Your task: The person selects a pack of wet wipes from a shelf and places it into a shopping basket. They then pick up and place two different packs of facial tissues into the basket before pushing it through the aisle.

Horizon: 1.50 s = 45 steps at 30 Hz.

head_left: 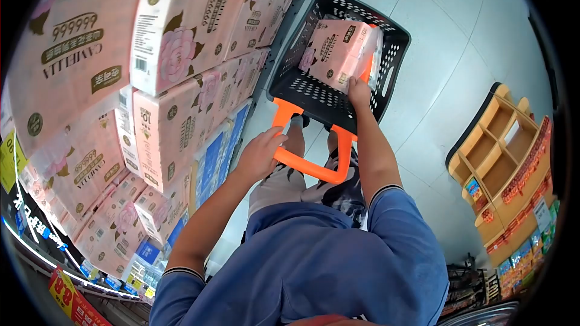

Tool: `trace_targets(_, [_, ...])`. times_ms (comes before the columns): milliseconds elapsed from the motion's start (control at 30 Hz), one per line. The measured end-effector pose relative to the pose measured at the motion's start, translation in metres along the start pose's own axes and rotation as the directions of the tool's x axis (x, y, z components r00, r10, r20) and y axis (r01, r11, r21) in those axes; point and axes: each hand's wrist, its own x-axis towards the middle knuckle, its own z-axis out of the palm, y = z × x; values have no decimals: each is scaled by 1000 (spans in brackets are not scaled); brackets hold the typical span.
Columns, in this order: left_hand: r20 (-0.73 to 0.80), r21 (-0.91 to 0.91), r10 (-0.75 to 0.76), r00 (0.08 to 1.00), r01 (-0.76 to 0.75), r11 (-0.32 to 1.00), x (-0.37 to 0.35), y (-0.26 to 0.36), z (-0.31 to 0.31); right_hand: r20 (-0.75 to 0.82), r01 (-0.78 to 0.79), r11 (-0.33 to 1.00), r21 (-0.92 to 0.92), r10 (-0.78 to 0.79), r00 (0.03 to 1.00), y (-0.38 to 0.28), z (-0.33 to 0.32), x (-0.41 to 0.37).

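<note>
A black perforated shopping basket (pixel 290 87) with an orange handle (pixel 314 170) is in front of my legs. My left hand (pixel 264 150) is closed around the left side of the handle. Inside the basket lies a pink tissue pack (pixel 332 51) with a flower print and gold lettering. My right hand (pixel 359 92) reaches over the basket's near edge and grips the near corner of this pack; its fingertips are partly hidden. Something orange and white shows beside the pack, and I cannot make out what it is.
Pink tissue packs (pixel 181 30) are stacked high along the left, with blue packs (pixel 214 154) lower down. A wooden display shelf (pixel 498 139) with snack bags stands at the right. Pale floor tiles (pixel 447 54) run between. A red price sign (pixel 72 296) is at bottom left.
</note>
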Motion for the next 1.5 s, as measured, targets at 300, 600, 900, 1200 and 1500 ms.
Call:
trace_targets(300, [4,-32,-12,1000,12,999,1,-2,-2,-261,605,765,-221,-644,719,-158,-193,-59])
trace_targets(600, [81,151,-35,996,22,988,41,2,-25,-113,747,577,-328,-810,576,-268,-415,-211])
trace_targets(900, [-630,-148,16,776,-140,979,1,150,-169,1,753,78,-653,-995,103,-327,-529,-333])
trace_targets(1200, [-587,62,220,779,-228,972,-83,288,-224,215,799,-440,-409,-898,-385,-383,-503,-366])
trace_targets(1500, [-693,-80,-102,713,64,995,-202,258,-201,-68,970,-133,203,-990,-122,-412,-488,-337])
